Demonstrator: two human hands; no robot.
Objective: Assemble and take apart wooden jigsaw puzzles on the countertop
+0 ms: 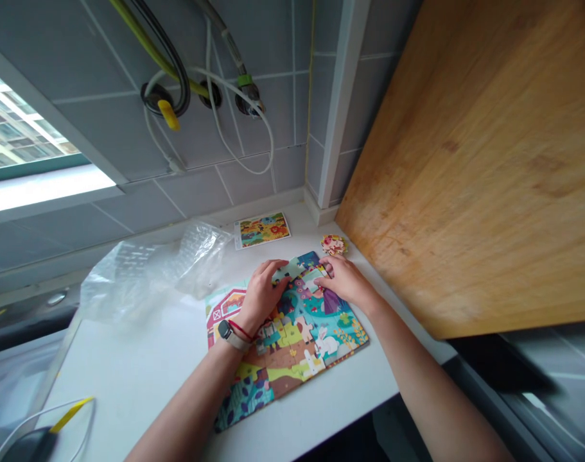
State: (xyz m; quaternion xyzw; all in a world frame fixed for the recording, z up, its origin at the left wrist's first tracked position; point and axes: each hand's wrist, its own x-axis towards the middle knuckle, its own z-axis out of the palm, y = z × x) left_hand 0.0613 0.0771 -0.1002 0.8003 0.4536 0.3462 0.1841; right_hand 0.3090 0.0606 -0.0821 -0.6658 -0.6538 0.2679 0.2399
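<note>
A colourful jigsaw puzzle [285, 378] lies on the white surface, with a farm scene and a white rabbit on its interlocked pieces. My left hand [262, 292], with a watch and red string at the wrist, rests over its upper middle. Thumb and index finger there close around a pale green puzzle piece [279, 274]. At the upper right of the puzzle, my right hand [344, 277] grips a pale puzzle piece [313, 280] by its edge between thumb and fingers. The palms hide part of the picture beneath.
Behind the puzzle lies a picture card [262, 230]; a pile of loose pieces [334, 244] sits beyond my right hand. Crumpled clear plastic bags [148, 273] spread at left. A wooden panel [465, 179] bounds the right side. Cables and hoses [176, 77] hang on the tiled wall.
</note>
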